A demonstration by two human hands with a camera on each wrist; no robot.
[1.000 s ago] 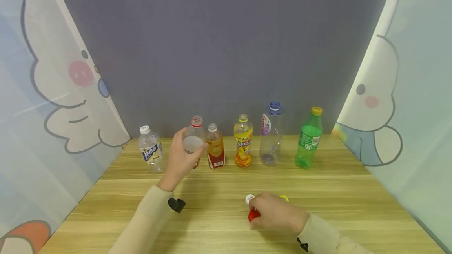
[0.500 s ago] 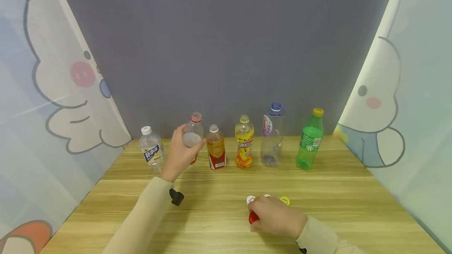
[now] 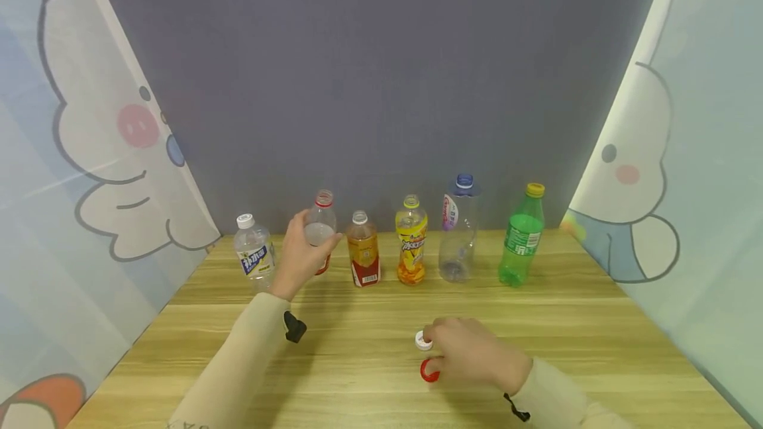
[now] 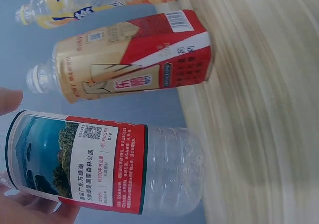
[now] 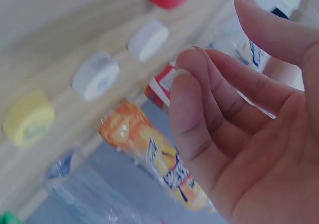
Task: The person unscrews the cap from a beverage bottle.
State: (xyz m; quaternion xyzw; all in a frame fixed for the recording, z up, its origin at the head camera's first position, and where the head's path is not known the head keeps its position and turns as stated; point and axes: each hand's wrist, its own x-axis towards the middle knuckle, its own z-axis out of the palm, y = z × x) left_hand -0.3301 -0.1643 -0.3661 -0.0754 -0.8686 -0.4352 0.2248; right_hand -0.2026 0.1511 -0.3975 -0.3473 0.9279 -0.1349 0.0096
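The left hand (image 3: pixel 298 255) gripped a clear bottle (image 4: pixel 119 167) with a red neck ring, about upright between the white-capped bottle (image 3: pixel 255 258) and the red-and-gold bottle (image 3: pixel 365 253); base contact with the table (image 3: pixel 357 356) could not be judged. The grip lay around the body, presumably to steady it and leave the mouth free. The right hand (image 3: pixel 467 353), fingers slightly bent and thumb spread, held nothing; beneath it the red cap (image 3: pixel 426 375) lay on the table. Two white caps (image 5: pixel 95 77) and a yellow cap (image 5: pixel 29 119) lay alongside, probably set forward of the bottles for easy reach. The spaced row likely allowed each bottle to be grasped separately. No liquid showed in the held bottle's unlabelled lower part or in the tall blue-necked bottle (image 3: pixel 457 247). Labels hid much of the red-and-gold bottle and the yellow-labelled bottle (image 3: pixel 411 243), both uncapped. The green bottle (image 3: pixel 522 237) was closed by a yellow lid (image 3: pixel 535 190), its contents indeterminable.
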